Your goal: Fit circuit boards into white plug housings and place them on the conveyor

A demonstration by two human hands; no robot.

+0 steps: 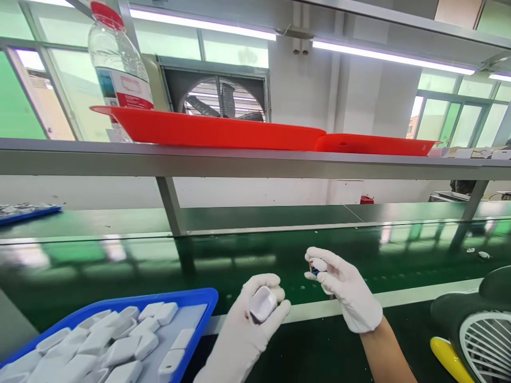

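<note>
Both my hands wear white gloves. My left hand (249,327) is closed around a small white plastic shell (262,303), its hollow side facing up. My right hand (345,290) pinches a small white part with a dark blue bit (317,265) between thumb and fingers, held up to the right of the shell and apart from it. Both hands hover over the near edge of the dark green conveyor belt (247,260).
A blue tray (191,300) with several white shells stands at the lower left. Two red trays (223,133) and a water bottle (117,69) sit on the metal shelf above. A small desk fan (485,332) stands at the lower right. Another blue tray (27,211) lies far left.
</note>
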